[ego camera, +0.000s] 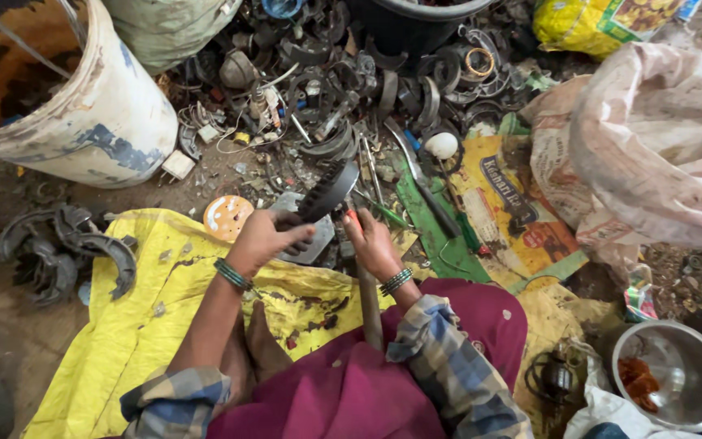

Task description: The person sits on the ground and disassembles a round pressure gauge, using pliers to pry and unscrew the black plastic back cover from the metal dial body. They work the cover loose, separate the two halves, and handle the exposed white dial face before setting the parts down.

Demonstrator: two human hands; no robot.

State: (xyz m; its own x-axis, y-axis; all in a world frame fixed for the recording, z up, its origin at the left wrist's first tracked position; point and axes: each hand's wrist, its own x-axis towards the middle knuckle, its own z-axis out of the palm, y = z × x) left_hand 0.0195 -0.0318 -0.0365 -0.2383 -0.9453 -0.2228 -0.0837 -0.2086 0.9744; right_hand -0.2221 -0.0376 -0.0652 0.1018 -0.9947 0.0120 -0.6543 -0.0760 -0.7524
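You hold a curved brake shoe (328, 190) in front of you, above the yellow sheet (123, 325) on the floor. It is dark metal, shaped like an arc, with a ribbed or toothed face that looks rough and dirty. Your left hand (266, 237) has its fingers closed around the lower end of the shoe. Your right hand (373, 244) has its fingers closed on a tool with a small red part (353, 217) near the shoe; a long dull metal handle (367, 302) runs down toward your lap, but I cannot tell if it is the same tool.

To do this well, I think you should keep the left grip firm and low, so the shoe does not turn, and keep your fingers away from the place where the tool meets the metal. The edges look sharp.

Just beside your left hand lies a round orange disc (227, 216). Further left are more dark curved shoes (67, 248) on the ground, and a worn white bucket (107, 114) with chipped blue paint. Ahead is a big heap of scrap (343, 81): rings, springs, wires. At the right you see a pale woven sack (660, 138) and a shiny steel bowl (684, 406).
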